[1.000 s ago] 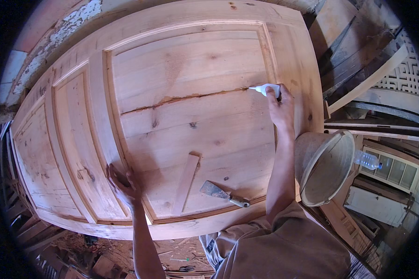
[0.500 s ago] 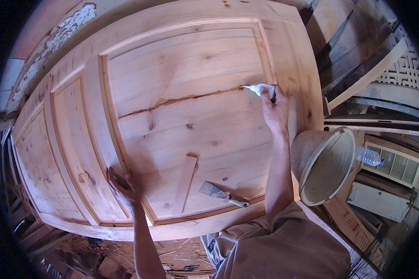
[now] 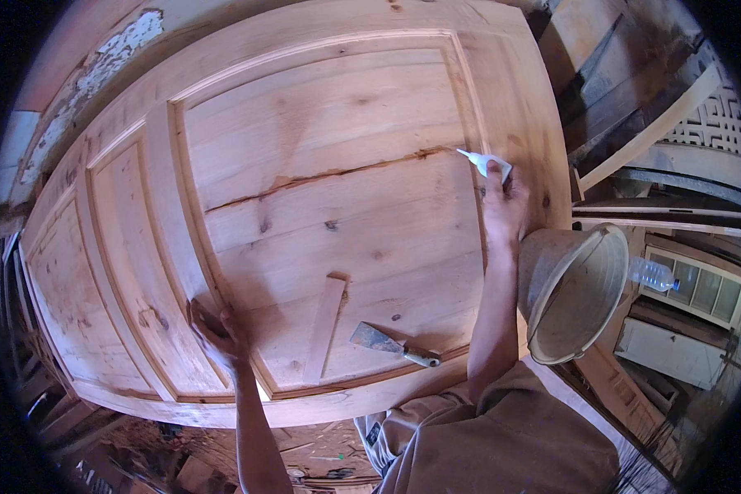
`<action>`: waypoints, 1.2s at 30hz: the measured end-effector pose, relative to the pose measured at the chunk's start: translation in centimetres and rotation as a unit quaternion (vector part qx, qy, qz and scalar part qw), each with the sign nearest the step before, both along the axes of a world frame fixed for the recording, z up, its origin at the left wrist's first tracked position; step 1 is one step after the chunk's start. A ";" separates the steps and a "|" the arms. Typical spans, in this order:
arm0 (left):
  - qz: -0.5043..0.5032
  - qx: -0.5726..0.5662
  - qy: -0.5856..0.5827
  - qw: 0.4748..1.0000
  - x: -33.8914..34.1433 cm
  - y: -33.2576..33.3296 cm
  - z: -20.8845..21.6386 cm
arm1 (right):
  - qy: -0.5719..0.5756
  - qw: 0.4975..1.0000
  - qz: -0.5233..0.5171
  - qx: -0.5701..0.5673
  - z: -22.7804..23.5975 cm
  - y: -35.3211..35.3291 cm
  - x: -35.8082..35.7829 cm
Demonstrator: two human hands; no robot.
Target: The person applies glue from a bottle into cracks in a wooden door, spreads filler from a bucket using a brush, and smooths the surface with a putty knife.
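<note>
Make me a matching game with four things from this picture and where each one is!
Things:
1. glue tube
2. putty knife
3. bucket
4. plastic bottle

Places:
A. past the bucket, far right
B. in the right hand, tip at the crack
C. lying flat on the door, beside the wood strip
D. off the door's right edge, by the right forearm

Pairs: 1-B, 2-C, 3-D, 4-A
</note>
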State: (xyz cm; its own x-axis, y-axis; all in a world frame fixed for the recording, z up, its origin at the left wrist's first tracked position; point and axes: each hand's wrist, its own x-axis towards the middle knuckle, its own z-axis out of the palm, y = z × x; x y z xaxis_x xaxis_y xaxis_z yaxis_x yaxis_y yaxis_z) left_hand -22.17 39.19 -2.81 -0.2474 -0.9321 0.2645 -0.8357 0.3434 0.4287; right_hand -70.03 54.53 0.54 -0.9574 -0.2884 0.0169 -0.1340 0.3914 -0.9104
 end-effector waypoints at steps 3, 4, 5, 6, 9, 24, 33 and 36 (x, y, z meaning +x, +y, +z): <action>0.011 0.033 0.004 0.999 0.4 0.0 -0.4 | 0.012 0.999 0.041 0.028 0.6 -0.9 0.5; 0.009 0.032 0.004 0.999 0.5 0.0 -0.5 | -0.006 0.997 0.055 0.053 0.8 -1.1 0.6; 0.012 0.032 -0.008 0.999 0.5 0.1 -0.4 | 0.033 0.993 0.074 0.087 0.9 -1.3 0.5; 0.015 0.032 -0.020 0.999 0.5 0.1 -0.4 | 0.033 0.993 0.073 0.087 1.0 -1.4 0.5; 0.005 0.031 -0.011 0.999 0.7 0.1 -0.4 | 0.027 0.992 0.065 0.109 0.9 -1.3 0.4; -0.017 0.008 -0.006 1.000 0.1 0.0 0.0 | 0.066 0.994 0.006 0.084 0.0 -0.2 -1.1; -0.014 0.016 -0.004 1.000 0.1 0.0 -0.1 | 0.027 0.997 0.002 0.066 0.0 0.7 -0.7; -0.007 0.018 0.003 1.000 -0.3 -0.1 0.0 | 0.044 0.998 0.015 0.042 0.0 0.5 -0.5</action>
State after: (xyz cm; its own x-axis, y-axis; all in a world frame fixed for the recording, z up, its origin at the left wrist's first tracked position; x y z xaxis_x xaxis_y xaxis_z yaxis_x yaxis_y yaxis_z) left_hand -22.43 39.13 -2.76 -0.2595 -0.9376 0.2316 -0.8281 0.3394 0.4462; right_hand -70.57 55.06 0.59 -0.9439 -0.3215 0.0747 -0.2248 0.4605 -0.8587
